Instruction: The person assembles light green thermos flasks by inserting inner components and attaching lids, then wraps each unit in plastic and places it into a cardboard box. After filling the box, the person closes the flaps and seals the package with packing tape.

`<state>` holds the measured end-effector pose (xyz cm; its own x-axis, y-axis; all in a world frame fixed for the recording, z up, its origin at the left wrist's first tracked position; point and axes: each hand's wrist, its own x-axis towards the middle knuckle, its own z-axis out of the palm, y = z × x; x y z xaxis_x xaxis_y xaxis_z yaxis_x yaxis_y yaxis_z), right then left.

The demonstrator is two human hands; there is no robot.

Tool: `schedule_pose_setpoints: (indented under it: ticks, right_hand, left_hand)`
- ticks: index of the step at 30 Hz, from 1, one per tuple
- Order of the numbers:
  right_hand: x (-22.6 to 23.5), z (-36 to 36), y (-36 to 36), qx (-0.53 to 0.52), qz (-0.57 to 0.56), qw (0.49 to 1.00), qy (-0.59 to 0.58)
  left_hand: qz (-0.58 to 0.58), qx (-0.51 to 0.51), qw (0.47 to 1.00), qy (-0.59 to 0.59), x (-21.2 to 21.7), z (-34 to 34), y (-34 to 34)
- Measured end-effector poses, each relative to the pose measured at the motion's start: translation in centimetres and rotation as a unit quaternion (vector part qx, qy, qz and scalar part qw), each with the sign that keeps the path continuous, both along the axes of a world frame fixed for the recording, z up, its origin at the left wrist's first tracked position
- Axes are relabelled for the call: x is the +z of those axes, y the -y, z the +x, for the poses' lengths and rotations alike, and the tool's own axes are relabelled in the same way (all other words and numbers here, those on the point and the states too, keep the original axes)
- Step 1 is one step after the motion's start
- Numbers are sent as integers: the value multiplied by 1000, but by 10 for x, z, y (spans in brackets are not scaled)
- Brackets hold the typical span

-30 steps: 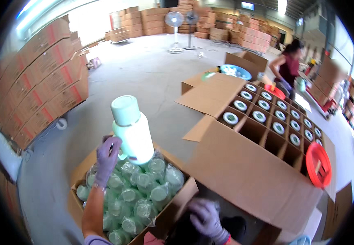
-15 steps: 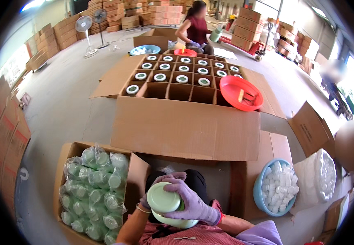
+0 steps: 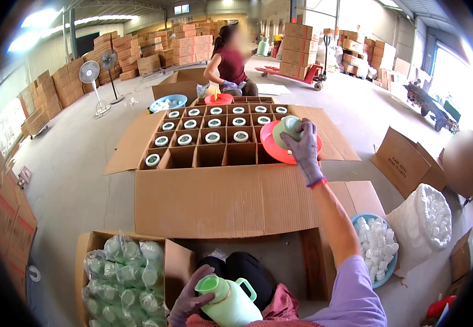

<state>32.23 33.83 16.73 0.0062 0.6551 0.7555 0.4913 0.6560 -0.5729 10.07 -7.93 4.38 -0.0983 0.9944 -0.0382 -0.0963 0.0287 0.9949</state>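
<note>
Right hand (image 3: 304,146), gloved, grip closed on pale green lid (image 3: 286,126) over red dish (image 3: 280,150) at divided carton's (image 3: 214,158) edge. Left hand (image 3: 188,298) grips smooth green plastic jug (image 3: 230,302) near lap; front cells vacant.

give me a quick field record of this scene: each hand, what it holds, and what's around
left hand: gloved left hand grips a pale green jug with handle, near the lap
right hand: gloved right hand stretched forward, holding a green lid over a red basin
big carton: divided carton, most cells filled with jugs
left box: box of bagged green jugs
right side: blue bowl of white caps
other person: person working at the carton's far end
</note>
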Motion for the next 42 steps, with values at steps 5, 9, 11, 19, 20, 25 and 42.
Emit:
schedule_pose_setpoints:
  ticks: [5, 9, 11, 19, 20, 25, 42]
  right_hand:
    - [-10, 7, -73, -67, -115, 988, 76]
    - [-16, -5, -86, -78, -181, 977, 75]
    - [-20, -8, -94, -92, -189, 975, 78]
    - [-37, -18, -108, -67, -139, 986, 61]
    - [-39, -18, -111, -59, -140, 986, 69]
    - [-52, -8, -126, 14, -212, 968, 136]
    - [-32, 41, -100, 8, -186, 973, 133]
  left_hand:
    - [-108, 11, 994, 19, -13, -7, -6]
    - [-171, -119, 962, 174, -14, -23, 2]
    - [-176, -155, 954, 184, -23, -29, -2]
    - [-128, -265, 953, 74, -2, -26, -31]
    - [-115, -258, 956, 81, -3, -25, -31]
    - [-75, -241, 957, 141, -1, -12, -31]
    - [-108, -292, 914, 260, 3, -21, -15]
